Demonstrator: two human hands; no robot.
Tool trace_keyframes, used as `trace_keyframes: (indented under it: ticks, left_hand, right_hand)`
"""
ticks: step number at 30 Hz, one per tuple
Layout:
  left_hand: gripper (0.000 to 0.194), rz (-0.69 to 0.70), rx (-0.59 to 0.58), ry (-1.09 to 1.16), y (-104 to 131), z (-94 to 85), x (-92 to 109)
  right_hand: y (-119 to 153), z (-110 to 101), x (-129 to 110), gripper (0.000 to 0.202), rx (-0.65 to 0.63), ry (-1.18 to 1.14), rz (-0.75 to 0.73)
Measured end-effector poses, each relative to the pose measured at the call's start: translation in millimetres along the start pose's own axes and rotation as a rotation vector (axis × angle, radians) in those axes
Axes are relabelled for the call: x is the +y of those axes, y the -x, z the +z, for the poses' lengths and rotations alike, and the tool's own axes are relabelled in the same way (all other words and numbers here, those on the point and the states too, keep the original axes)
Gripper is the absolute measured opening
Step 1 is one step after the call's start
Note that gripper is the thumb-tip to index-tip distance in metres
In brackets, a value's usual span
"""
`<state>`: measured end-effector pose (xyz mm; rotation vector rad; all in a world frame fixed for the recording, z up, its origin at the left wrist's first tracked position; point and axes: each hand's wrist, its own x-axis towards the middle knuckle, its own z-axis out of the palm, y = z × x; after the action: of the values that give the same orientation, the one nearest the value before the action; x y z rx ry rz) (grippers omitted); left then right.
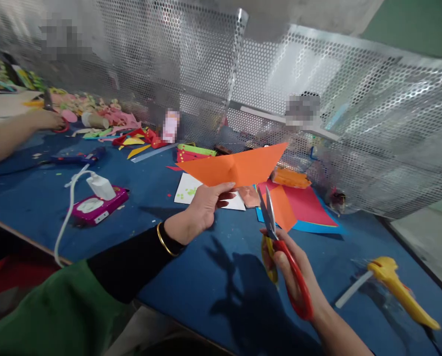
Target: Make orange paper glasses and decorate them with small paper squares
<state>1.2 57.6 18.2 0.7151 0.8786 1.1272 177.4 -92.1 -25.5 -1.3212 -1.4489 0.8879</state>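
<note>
The left hand (206, 205) holds a folded orange paper (239, 165) up above the blue worktop (206, 277), its grip pinched on the paper's lower edge with the thumb on the near face. The paper is creased into a wide shape with one point toward the upper right. The right hand (298, 274) has its grip closed through the red and yellow handles of the scissors (270, 222); the blades point up, nearly closed, with their tips just below the orange paper and not visibly touching it.

On the worktop behind the scissors lie red and blue sheets (310, 210) with an orange piece on top. A white sheet with green specks (191, 190) lies under the left hand's reach. A yellow glue gun (399, 287) rests at the right, well apart from the hands. At the left sits a pink device (96, 207) with a white plug and cable on it, and a blue glue gun (79, 158) lies farther back. Another person's arm (9, 133) rests at the far left, near a heap of coloured scraps (109, 121). A perforated metal screen (317, 99) stands behind the worktop
</note>
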Motion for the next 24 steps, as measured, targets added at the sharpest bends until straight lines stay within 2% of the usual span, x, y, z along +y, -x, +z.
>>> trace_keyframes:
  ticks: [3, 7, 12, 24]
  left_hand:
    - [0.007, 0.013, 0.016, -0.017, 9.5, 4.0, -3.3]
    - [0.005, 0.061, 0.023, -0.035, 20.9, 9.9, -8.0]
    - [0.013, 0.053, 0.035, -0.056, 29.2, 14.2, -14.6]
    - [0.008, 0.048, -0.001, -0.025, 39.7, 17.5, -27.2]
  right_hand:
    - [4.2, -0.8, 0.5, 0.062, -0.027, -0.007, 0.096]
    - [2.7, 2.0, -3.3, 0.073, -0.019, 0.015, 0.149]
    - [2.2, 10.6, -7.0, 0.072, -0.024, -0.003, 0.128]
    - [7.6, 20.5, -8.4, 0.066, -0.052, -0.086, 0.102]
